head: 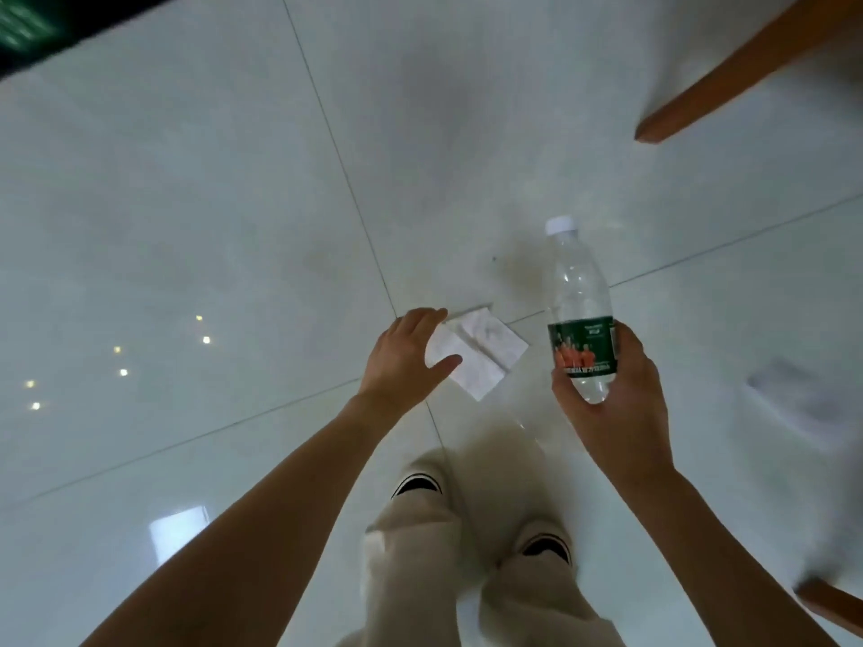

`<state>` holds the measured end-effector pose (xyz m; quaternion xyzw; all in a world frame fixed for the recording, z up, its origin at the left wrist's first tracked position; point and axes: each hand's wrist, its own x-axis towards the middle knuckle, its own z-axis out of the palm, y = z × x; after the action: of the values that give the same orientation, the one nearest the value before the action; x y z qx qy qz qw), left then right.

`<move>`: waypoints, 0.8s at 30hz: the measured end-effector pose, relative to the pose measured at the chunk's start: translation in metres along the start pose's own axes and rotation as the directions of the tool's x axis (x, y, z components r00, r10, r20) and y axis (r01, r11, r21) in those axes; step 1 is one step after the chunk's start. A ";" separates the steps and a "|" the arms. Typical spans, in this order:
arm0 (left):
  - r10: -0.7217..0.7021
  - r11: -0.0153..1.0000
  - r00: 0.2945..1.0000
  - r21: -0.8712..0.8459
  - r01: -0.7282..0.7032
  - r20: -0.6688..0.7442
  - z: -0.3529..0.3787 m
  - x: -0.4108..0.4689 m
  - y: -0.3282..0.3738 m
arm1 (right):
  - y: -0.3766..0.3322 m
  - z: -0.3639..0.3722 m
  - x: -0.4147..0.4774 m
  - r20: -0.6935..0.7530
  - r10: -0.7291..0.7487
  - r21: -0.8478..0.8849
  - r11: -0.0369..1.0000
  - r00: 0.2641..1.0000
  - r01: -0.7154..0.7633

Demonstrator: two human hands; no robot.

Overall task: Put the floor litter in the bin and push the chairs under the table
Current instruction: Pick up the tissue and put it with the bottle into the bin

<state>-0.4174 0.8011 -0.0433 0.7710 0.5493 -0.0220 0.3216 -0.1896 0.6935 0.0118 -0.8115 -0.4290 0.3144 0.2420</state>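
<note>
Head view: a white tissue [485, 352] lies flat on the pale tiled floor [187, 226], where the tile joints cross. The left hand [406, 352] hangs over the tissue's left corner with its fingers and thumb spread and gripping nothing; whether it touches the paper cannot be told. Right of the tissue, the right hand [616, 413] grips the lower end of a clear plastic bottle [579, 291] with a green label and a white cap, held off the floor. A wooden chair leg [728, 81] stands well beyond the tissue to the right. Two shoes [418, 483] stand near the tissue's near side.
</note>
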 end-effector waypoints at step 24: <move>-0.172 0.891 0.969 -0.447 0.077 -0.176 -0.209 -0.118 0.131 | -0.182 -0.157 -0.085 0.021 0.035 0.118 0.992 0.999 -0.037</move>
<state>-0.4176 0.7866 0.2298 0.6401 0.6196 0.1629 0.4241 -0.2133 0.6964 0.2655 -0.8003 -0.3972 0.3512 0.2799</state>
